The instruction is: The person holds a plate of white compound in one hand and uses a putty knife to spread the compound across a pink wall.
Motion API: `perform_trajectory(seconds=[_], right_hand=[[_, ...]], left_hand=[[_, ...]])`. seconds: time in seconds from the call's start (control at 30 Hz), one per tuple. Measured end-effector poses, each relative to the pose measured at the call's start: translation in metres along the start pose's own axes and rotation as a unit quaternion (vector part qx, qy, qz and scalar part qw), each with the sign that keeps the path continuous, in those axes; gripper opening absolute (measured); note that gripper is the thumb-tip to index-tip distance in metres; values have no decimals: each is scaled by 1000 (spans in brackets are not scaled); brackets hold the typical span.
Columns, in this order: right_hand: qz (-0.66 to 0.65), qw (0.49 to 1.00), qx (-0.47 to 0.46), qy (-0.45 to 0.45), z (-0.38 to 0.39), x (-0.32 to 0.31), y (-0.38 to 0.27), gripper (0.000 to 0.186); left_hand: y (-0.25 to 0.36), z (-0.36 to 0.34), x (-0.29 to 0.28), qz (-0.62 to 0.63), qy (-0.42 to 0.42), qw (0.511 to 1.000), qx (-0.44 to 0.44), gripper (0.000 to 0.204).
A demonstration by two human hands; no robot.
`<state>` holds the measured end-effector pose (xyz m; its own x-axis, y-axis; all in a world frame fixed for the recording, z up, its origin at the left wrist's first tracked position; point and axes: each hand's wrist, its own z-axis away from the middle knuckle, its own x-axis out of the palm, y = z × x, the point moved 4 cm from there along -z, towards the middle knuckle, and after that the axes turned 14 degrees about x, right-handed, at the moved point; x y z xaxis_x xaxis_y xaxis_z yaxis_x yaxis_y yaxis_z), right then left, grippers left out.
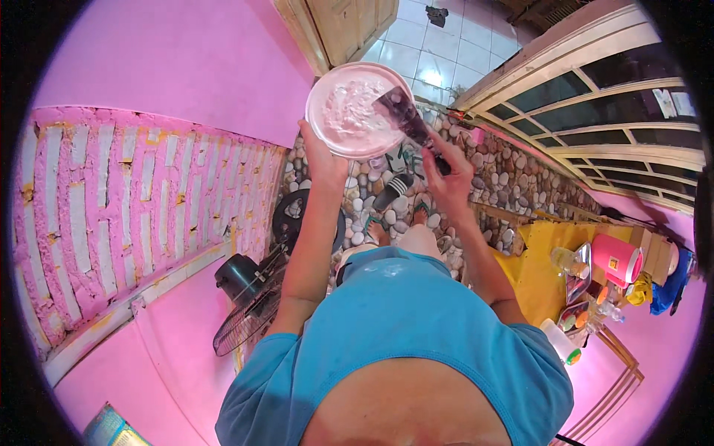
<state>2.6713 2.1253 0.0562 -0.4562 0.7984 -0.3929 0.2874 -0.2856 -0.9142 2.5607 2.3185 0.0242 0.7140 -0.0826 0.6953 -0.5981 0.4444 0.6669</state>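
My feed's a head-worn fisheye, peering steeply down past the shirt (pixel 416 305), left hand (pixel 325 154) and right hand (pixel 451 175) pretty close.

Looks like a room in a home. Shown by a pink wall (pixel 171 59) with a brick-patterned stretch (pixel 97 193), a wooden door (pixel 361 26) and a many-paned window frame (pixel 587 108). Seems lived in, judging by a black electric fan (pixel 245 279), a yellow-covered table (pixel 534 256) bearing a pink jug (pixel 611 258), and a striped slipper (pixel 393 192) on the pebble-patterned floor (pixel 494 175).
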Motion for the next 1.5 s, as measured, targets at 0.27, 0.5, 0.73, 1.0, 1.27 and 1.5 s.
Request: perform_trajectory(seconds=[0.27, 0.5, 0.73, 1.0, 1.27, 1.5], right_hand=[[274, 949, -152, 33, -44, -59, -46, 38], [311, 944, -108, -9, -98, -75, -9, 36], [235, 969, -25, -65, -186, -85, 44, 35], [224, 957, 76, -168, -282, -86, 76, 35], [211, 967, -101, -103, -351, -126, 54, 32], [318, 941, -106, -42, -408, -158, 48, 31]], left_hand=[[-23, 28, 17, -11, -6, 1000, -17, 60], [-60, 9, 46, 41, -46, 995, -77, 64], [-109, -57, 107, 83, -45, 995, -10, 61], [-198, -119, 178, 79, -24, 997, -2, 66], [-236, -153, 231, 77, -35, 993, -84, 65], [-250, -181, 263, 50, -69, 993, -81, 67]])
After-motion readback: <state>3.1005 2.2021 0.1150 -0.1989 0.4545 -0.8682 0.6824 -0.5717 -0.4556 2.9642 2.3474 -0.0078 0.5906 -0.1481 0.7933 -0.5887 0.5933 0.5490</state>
